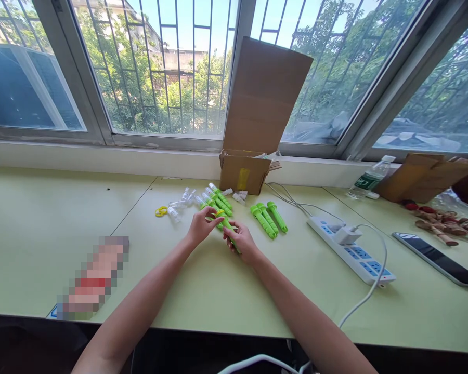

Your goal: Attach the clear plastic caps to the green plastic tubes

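Observation:
My left hand (201, 226) and my right hand (242, 240) meet over the pale green table (54, 228), both closed on one green plastic tube (223, 220) held between them. The left fingers pinch its far end, and the right hand wraps its near end. Just beyond lie several more green tubes with clear caps (217, 200). Three finished green tubes (268, 218) lie side by side to the right. Small clear caps (181, 203) and a yellow ring (161, 211) lie to the left of the hands.
A small open cardboard box (245, 171) stands by the window sill, its flap up. A white power strip (351, 249) with a plugged charger and cable lies right. Further right are a phone (439, 258), a water bottle (369, 179), another box and wooden parts. A blurred packet (95, 275) lies left.

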A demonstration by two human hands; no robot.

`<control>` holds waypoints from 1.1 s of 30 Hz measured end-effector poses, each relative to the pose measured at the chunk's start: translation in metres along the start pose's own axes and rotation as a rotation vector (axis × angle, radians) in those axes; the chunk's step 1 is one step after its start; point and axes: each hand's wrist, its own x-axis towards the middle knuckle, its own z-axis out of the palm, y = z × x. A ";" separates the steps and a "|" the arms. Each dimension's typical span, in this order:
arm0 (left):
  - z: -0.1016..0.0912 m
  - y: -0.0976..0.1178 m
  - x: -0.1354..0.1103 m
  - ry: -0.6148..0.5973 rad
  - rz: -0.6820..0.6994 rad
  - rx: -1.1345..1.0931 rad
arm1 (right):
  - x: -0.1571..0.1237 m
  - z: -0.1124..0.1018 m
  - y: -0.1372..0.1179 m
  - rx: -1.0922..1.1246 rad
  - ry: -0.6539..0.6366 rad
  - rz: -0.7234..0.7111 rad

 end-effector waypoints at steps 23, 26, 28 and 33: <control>0.000 -0.003 0.000 -0.008 -0.016 0.018 | 0.000 0.002 -0.002 -0.029 -0.002 -0.062; 0.000 -0.002 0.000 -0.006 -0.014 0.022 | -0.001 0.002 -0.003 -0.031 -0.005 -0.063; 0.000 -0.001 -0.001 -0.003 -0.010 0.022 | 0.000 0.002 -0.003 -0.034 -0.009 -0.066; 0.000 -0.002 -0.001 0.001 -0.006 0.015 | 0.002 0.000 -0.001 -0.047 -0.009 -0.070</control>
